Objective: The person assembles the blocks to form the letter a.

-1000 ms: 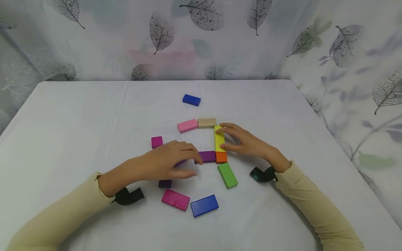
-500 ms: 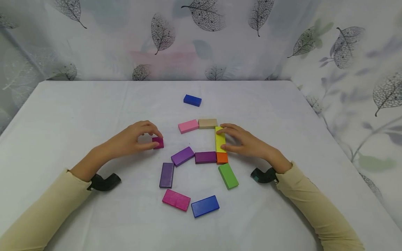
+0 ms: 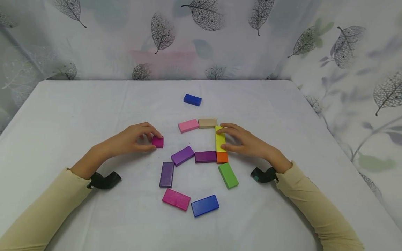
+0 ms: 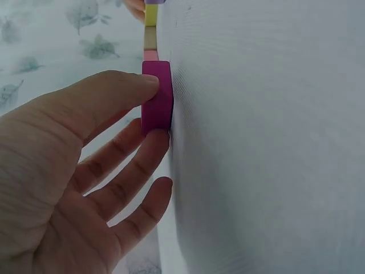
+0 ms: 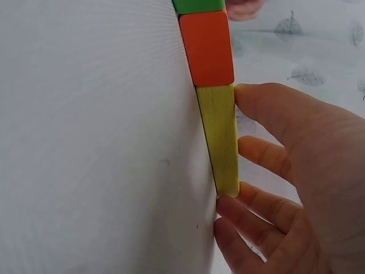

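My left hand [image 3: 133, 138] pinches a small magenta block [image 3: 158, 142] between thumb and fingers, left of the other blocks. The left wrist view has the thumb on one face of that block [image 4: 157, 105], fingertips at its lower end. On the right, my right hand [image 3: 248, 142] holds the yellow block [image 3: 219, 140], thumb near one end and fingers at the other. An orange block [image 3: 222, 158] touches the yellow block's near end. Beyond it lies a beige block [image 3: 207, 123], with a pink block [image 3: 188, 126] beside it.
Purple [image 3: 205, 157], violet [image 3: 183, 156] and dark purple [image 3: 166, 175] blocks curve leftward from the orange one. Nearer lie a pink-red block [image 3: 176, 199], a blue block [image 3: 205, 205] and a green block [image 3: 228, 175]. Another blue block [image 3: 192, 100] sits far back on the white table [image 3: 78, 115].
From above the purple blocks, my left hand has moved left and away from me to the small magenta block and taken hold of it. My right hand stays on the yellow block.
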`<move>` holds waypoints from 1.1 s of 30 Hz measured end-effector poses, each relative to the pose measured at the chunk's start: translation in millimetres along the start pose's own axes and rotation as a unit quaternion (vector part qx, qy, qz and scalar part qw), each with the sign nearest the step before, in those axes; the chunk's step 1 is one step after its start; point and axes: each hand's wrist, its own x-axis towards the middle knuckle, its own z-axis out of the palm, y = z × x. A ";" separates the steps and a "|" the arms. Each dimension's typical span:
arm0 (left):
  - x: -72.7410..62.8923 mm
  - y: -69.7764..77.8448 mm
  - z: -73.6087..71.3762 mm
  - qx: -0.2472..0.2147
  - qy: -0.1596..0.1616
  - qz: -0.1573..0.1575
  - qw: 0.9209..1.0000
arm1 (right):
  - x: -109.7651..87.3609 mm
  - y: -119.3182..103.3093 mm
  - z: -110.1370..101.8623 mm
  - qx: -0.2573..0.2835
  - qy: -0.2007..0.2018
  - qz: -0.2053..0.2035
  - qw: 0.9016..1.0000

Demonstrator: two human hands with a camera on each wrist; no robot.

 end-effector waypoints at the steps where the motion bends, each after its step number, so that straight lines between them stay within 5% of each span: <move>1: 0.2 -0.2 0.4 0.001 0.001 0.000 1.000 | -0.1 0.1 0.1 0.000 0.000 0.001 1.000; 15: 9.2 14.5 7.0 -0.002 0.015 0.041 0.999 | -0.6 -0.1 -0.3 0.004 -0.002 0.006 1.000; 25: 19.6 44.0 19.8 -0.024 -0.012 0.097 0.995 | -0.8 1.0 0.4 0.005 -0.001 0.005 1.000; 33: 28.2 77.0 33.3 0.009 -0.060 0.152 0.987 | -0.2 0.1 -0.3 0.002 -0.003 0.010 1.000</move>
